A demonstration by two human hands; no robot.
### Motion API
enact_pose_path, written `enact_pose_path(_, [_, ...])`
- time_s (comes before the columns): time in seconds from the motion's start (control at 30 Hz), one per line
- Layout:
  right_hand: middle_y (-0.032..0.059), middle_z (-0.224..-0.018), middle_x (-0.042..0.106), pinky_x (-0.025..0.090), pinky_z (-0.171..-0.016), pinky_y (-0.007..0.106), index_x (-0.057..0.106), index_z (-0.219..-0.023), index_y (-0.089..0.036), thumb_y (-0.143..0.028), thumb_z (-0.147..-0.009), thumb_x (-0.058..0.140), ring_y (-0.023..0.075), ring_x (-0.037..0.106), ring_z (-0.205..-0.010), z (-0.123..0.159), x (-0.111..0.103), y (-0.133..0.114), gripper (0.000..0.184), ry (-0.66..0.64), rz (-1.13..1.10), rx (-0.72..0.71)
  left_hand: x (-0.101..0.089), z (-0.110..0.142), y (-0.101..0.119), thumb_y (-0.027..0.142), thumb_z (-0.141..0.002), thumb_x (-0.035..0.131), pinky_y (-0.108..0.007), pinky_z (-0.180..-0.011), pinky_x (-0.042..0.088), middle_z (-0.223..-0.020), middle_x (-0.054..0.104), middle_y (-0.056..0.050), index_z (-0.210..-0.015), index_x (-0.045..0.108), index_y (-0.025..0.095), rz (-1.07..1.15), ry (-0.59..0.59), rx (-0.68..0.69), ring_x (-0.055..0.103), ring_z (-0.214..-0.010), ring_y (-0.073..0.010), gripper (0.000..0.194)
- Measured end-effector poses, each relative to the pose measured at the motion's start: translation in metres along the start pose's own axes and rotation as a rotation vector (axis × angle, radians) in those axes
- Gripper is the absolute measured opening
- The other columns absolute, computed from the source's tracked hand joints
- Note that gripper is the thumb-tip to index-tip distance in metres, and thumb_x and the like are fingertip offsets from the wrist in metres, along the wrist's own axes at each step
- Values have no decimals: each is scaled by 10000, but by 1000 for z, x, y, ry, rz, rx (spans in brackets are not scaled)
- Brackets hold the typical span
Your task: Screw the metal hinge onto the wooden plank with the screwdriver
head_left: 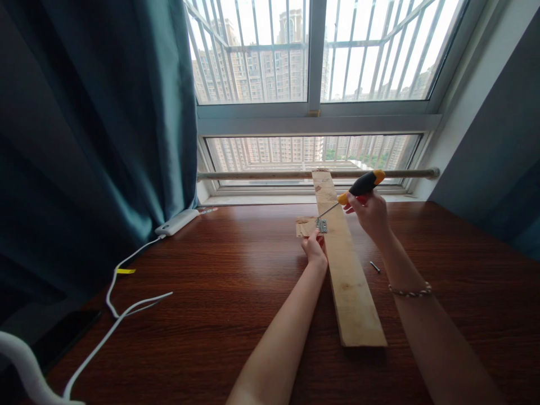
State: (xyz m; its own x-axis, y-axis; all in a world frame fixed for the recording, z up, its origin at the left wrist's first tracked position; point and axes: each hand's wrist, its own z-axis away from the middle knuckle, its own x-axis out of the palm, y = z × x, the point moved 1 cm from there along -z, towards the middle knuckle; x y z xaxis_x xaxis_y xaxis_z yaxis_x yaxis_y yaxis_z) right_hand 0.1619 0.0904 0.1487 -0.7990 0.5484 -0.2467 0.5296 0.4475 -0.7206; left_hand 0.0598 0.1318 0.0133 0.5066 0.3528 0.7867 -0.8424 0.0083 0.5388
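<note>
A long wooden board [348,270] lies on the table, its far end near the window rail. Against its left side sits a short wood piece [304,226], and a metal hinge [322,225] spans the joint between them. My right hand [368,214] is closed round the black and yellow handle of a screwdriver [361,187]. The shaft slants down to the left, its tip at the hinge's left leaf. Just below the hinge, the fingers of my left hand [314,247] are closed on the short wood piece. Any screw under the tip is too small to make out.
A small screw-like metal piece [375,267] lies right of the board. On the left are a white power strip [177,223], a white cable [112,289] and a dark flat object [63,343]. A metal rail [261,175] crosses before the window, beside a blue curtain [139,112].
</note>
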Motion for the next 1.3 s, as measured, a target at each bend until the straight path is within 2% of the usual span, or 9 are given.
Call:
enact_pose_path(0.23, [45, -603, 652, 539, -510, 322, 514, -830, -166, -564, -773, 561, 208, 647, -511, 0, -1, 3, 405, 60, 95, -42, -1, -4, -2, 101, -637, 631, -260, -584, 513, -704, 650, -46, -879, 610, 129, -13, 7, 12, 637, -604, -154, 244])
enact_pose_path(0.43, [43, -666, 660, 489, -408, 258, 499, -899, -160, -544, -771, 569, 176, 623, -480, 4, 6, -2, 411, -4, 29, -56, -2, -5, -4, 95, -634, 637, -283, -643, 531, -724, 659, -56, -833, 607, 130, 1, 8, -4, 660, -678, -174, 204])
enact_pose_path(0.53, [61, -767, 680, 448, -360, 235, 509, -946, -156, -484, -795, 553, 149, 604, -453, 8, 10, -5, 364, -54, -39, -54, -2, -5, -4, 99, -628, 651, -290, -657, 536, -738, 661, -59, -810, 606, 131, -13, 24, -7, 664, -703, -182, 190])
enact_pose_path(0.67, [69, -888, 688, 457, -369, 232, 509, -921, -174, -444, -799, 555, 114, 579, -424, 10, 13, -9, 300, -80, -115, -46, -2, -6, -4, 94, -625, 656, -292, -660, 538, -739, 662, -57, -825, 606, 135, -16, 34, -4, 664, -707, -182, 210])
enact_pose_path(0.87, [49, -810, 697, 496, -421, 255, 436, -883, -203, -503, -761, 610, 142, 600, -439, 10, 14, -13, 368, -29, -119, -30, -3, -7, -6, 98, -631, 652, -303, -672, 539, -725, 665, -62, -822, 612, 129, 10, -4, 4, 664, -697, -184, 198])
enact_pose_path(1.13, [-14, -610, 655, 483, -419, 270, 445, -921, -226, -517, -699, 676, 187, 619, -450, 14, 15, -7, 433, 137, 50, -43, -2, -5, -5, 120, -652, 639, -301, -682, 532, -753, 672, -70, -832, 617, 130, 35, -23, -13, 668, -735, -190, 182])
enact_pose_path(1.2, [-14, -615, 657, 478, -412, 265, 457, -934, -219, -510, -701, 677, 179, 612, -442, 15, 16, -6, 433, 150, 52, -45, -1, -2, -3, 124, -655, 638, -301, -690, 531, -751, 671, -68, -829, 613, 132, 39, -15, -19, 668, -747, -191, 176])
enact_pose_path(1.3, [20, -745, 692, 449, -359, 247, 461, -931, -206, -501, -712, 669, 155, 599, -426, 14, 18, -7, 423, 129, -41, -13, 0, 0, 0, 132, -658, 642, -306, -699, 531, -733, 663, -65, -805, 603, 129, 38, -2, -32, 666, -739, -189, 153])
